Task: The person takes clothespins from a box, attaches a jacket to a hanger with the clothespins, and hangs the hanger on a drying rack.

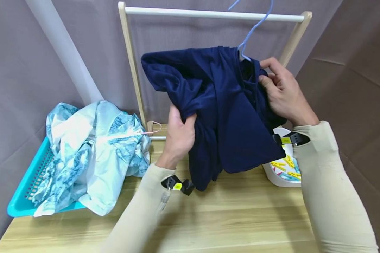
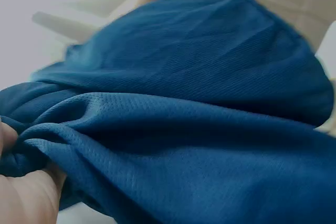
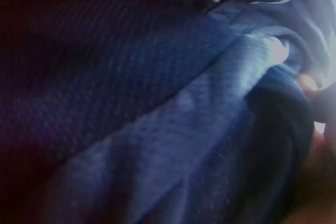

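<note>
1. The navy garment [image 1: 221,105] is held up above the surface [image 1: 234,218], in front of the rack [image 1: 131,52], its lower part draping down between the two forearms.
2. The left hand [image 1: 179,135] grips bunched cloth at the garment's left side; its fingers pinch a fold, with the fingertips partly hidden in the fabric (the left wrist view shows the cloth gathered there).
3. The right hand [image 1: 286,93] holds the garment's upper right edge, its fingers curled and pinching the cloth against the thumb. The right wrist view is too dark and blurred to add much.
4. A blue hanger [image 1: 248,33] goes into the garment's opening, just beside the right hand. Its hook passes in front of the rack's white top bar and is partly cut off above.
5. On the left, a turquoise basket [image 1: 17,207] carries a heap of blue-and-white clothing [image 1: 98,151], which spills over the rim. A pink hook [image 1: 157,128] sticks out at the heap's right.
6. On the right, a white container [image 1: 273,180], partly covered by the garment and right forearm, holds yellow, blue and pink clips [image 1: 288,163].
</note>
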{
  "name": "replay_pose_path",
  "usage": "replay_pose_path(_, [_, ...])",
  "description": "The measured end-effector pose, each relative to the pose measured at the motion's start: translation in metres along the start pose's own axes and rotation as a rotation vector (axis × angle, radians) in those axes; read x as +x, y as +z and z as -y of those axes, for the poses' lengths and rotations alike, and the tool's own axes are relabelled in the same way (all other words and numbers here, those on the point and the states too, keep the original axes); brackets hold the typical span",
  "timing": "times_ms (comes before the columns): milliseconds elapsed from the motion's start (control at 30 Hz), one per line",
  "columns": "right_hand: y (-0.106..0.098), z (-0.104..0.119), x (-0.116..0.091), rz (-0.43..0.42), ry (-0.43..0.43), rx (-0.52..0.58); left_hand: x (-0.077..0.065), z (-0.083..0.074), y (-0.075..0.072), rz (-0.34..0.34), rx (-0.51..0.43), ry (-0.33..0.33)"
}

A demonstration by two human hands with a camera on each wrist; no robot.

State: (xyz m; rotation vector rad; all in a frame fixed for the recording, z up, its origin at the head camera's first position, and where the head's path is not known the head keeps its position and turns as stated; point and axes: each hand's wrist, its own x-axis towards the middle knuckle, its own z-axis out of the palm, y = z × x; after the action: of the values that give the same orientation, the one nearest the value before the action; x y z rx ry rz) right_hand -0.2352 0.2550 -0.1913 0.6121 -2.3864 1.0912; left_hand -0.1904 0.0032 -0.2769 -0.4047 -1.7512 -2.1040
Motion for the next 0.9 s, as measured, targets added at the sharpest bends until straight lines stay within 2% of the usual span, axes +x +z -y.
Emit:
replay_pose_path(100, [0.009, -0.011, -0.001, 0.032, -0.012, 0.001, -0.009, 0.031, 0.003, -0.04, -0.049, -0.094])
replay_pose_path(233, [0.017, -0.02, -0.003, 0.054, -0.025, 0.0, -0.024, 0.068, 0.002, -0.074, -0.016, -0.189])
replay_pose_path(400, [0.02, -0.017, 0.0, 0.039, -0.075, -0.03, -0.039, 0.098, -0.006, -0.045, 0.234, -0.299])
replay_pose_path(533, [0.02, -0.01, 0.001, 0.039, -0.124, -0.071, -0.046, 0.111, -0.013, 0.041, 0.568, -0.357])
replay_pose_path(667, [0.019, -0.003, 0.002, 0.036, -0.161, -0.114, -0.046, 0.114, -0.021, 0.183, 1.005, -0.349])
replay_pose_path(733, [0.018, -0.001, 0.0, 0.031, -0.171, -0.134, -0.046, 0.108, -0.027, 0.236, 1.14, -0.339])
replay_pose_path(800, [0.019, -0.001, -0.003, 0.02, -0.177, -0.141, -0.047, 0.094, -0.037, 0.274, 1.198, -0.35])
replay_pose_path(867, [0.02, -0.002, -0.007, -0.007, -0.182, -0.14, -0.048, 0.073, -0.048, 0.287, 1.207, -0.352])
replay_pose_path(900, [0.021, -0.002, -0.01, -0.02, -0.186, -0.135, -0.048, 0.06, -0.054, 0.27, 1.185, -0.343])
